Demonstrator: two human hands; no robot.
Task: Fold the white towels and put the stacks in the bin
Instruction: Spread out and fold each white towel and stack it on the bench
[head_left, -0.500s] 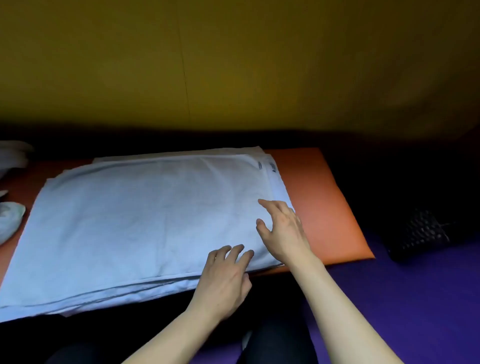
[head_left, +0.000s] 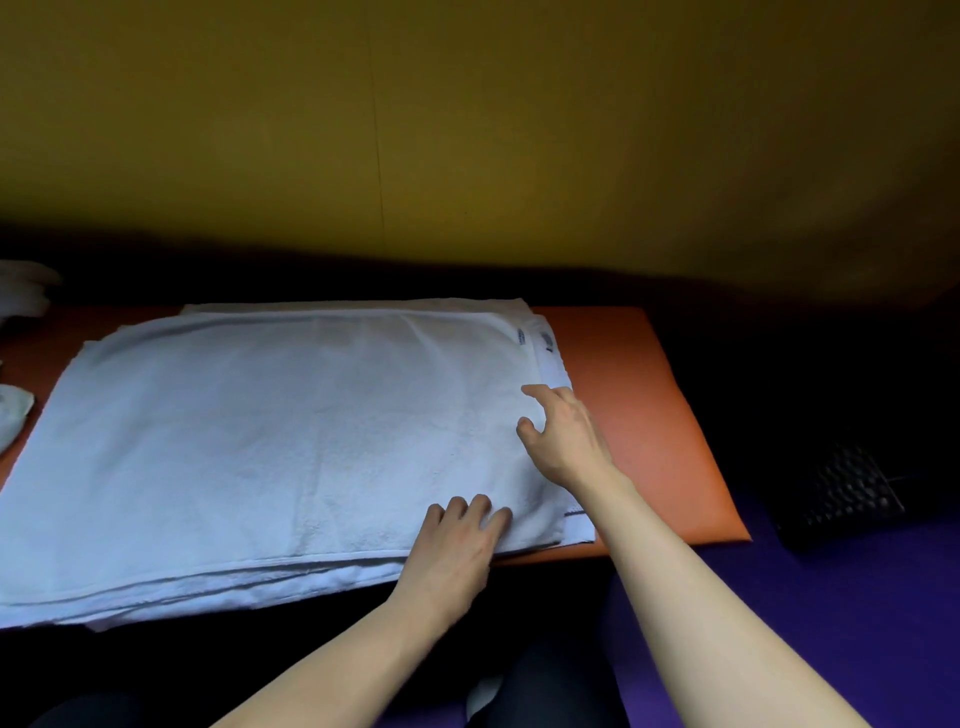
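A stack of white towels (head_left: 270, 441) lies flat on an orange pad (head_left: 639, 395), several layers showing at the near edge. My left hand (head_left: 457, 551) rests palm down on the stack's near right corner, fingers spread on the cloth. My right hand (head_left: 566, 436) lies on the right edge of the top towel, fingers apart and thumb out, holding nothing. Small labels show at the towels' far right corner.
More white cloth (head_left: 15, 415) sits at the left edge, and another piece (head_left: 26, 291) at the far left. A dark perforated bin (head_left: 841, 493) stands to the right on a purple mat (head_left: 831, 623). A yellow wall rises behind.
Both hands have shifted slightly along the towel's right side; the towel stack lies as before.
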